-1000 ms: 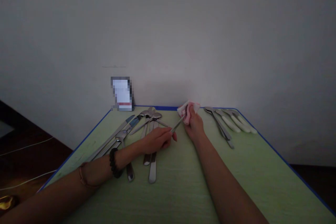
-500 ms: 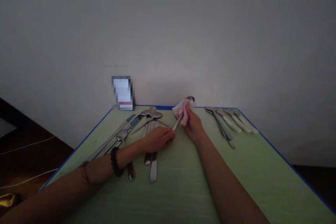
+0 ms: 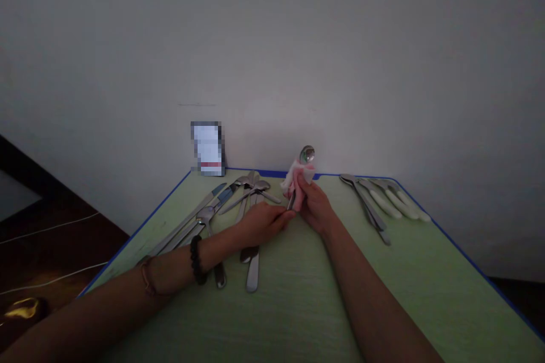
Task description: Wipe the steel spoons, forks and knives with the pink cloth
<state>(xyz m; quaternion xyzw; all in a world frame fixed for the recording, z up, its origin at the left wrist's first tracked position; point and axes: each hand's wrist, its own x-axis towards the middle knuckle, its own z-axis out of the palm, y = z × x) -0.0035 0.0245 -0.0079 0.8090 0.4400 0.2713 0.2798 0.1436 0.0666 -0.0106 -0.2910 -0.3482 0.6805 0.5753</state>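
Note:
A metal spoon (image 3: 307,154) is held up above the table, its shiny bowl pointing away from me and upward. My left hand (image 3: 266,222) is closed on the end of its handle. Around the handle, just below the bowl, my right hand (image 3: 314,203) pinches a pink and white cloth (image 3: 298,181). The cloth covers much of the handle. Under and beside my left forearm lie several metal spoons and knives, among them a spoon (image 3: 206,215) and a knife (image 3: 187,221), partly hidden by the arm.
On the right of the green table (image 3: 289,300) lie metal spoons (image 3: 364,204) and several white-handled pieces of cutlery (image 3: 387,204). A phone with a blurred screen (image 3: 208,147) leans on the wall at the back left. White cables (image 3: 55,281) run at the lower left.
The cloth has slid down the handle toward my left hand, so more of the spoon's bowl shows. The spoon stands more upright. The whole view has shifted slightly.

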